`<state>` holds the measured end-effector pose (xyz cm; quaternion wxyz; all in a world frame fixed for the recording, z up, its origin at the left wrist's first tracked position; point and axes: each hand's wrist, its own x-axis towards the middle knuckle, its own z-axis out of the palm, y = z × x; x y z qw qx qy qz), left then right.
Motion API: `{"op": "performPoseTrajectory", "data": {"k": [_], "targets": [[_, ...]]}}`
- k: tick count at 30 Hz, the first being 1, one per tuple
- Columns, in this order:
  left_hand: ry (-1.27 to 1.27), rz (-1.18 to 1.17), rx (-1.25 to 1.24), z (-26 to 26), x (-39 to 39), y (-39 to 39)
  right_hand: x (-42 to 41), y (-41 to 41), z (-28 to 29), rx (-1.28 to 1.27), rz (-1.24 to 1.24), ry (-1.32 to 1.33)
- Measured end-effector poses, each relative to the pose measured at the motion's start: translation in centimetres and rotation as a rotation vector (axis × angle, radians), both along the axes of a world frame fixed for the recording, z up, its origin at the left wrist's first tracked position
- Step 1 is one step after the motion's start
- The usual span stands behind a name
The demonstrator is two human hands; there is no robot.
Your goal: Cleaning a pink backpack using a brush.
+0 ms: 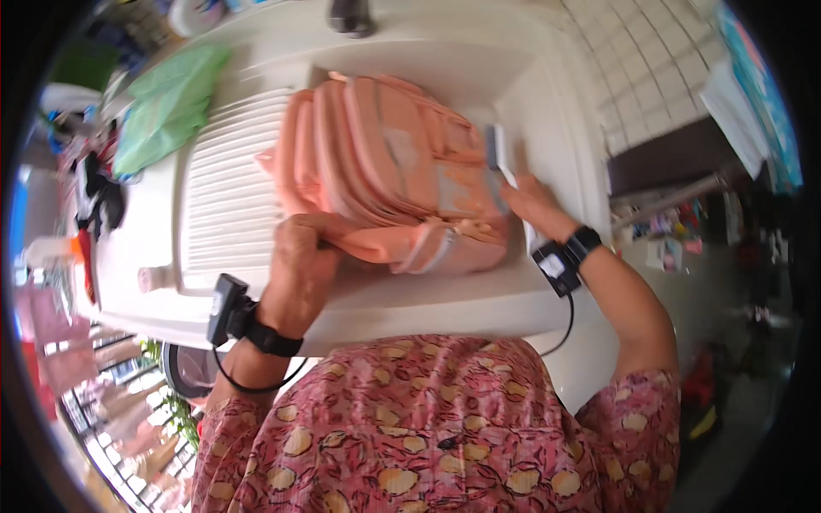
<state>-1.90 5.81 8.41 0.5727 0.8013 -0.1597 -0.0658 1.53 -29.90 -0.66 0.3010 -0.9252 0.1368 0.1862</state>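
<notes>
A pink-orange backpack (397, 147) lies in a white laundry sink (462, 308), its left part reaching over the ribbed washboard (237, 186). My left hand (304, 256) is closed on fabric at the backpack's near left edge. At the basin's right side, my right hand (535, 202) holds a white-backed brush (503, 151) with grey bristles beside the backpack's right end. Its fingertips are partly hidden. Both wrists carry black straps with small cabled devices.
A green plastic bag (170, 109) lies at the sink's upper left. A dark faucet (351, 18) stands at the far rim. At left are an orange-capped bottle (54, 251) and a red-handled tool (86, 266). A tiled wall (641, 58) rises at right.
</notes>
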Motion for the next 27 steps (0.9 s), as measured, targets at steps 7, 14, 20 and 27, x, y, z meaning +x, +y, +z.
{"op": "performPoseTrajectory", "data": {"k": [7, 14, 20, 27], "targets": [[-0.247, 0.038, 0.209, 3.1, -1.0, 1.0, -1.3, 1.2, -1.9, 0.652, -0.394, 0.109], [-0.246, 0.092, 0.287, 5.8, -2.3, 4.5, -1.3, 3.5, 1.4, 0.854, -0.461, 0.096], [0.357, 0.545, -0.459, 3.3, -3.3, 8.7, -1.9, 6.4, 6.2, 0.896, -0.529, 0.000], [0.649, 0.574, -0.939, 1.9, -4.6, 13.0, -5.7, 9.0, 9.5, 0.822, -0.472, -0.209]]}}
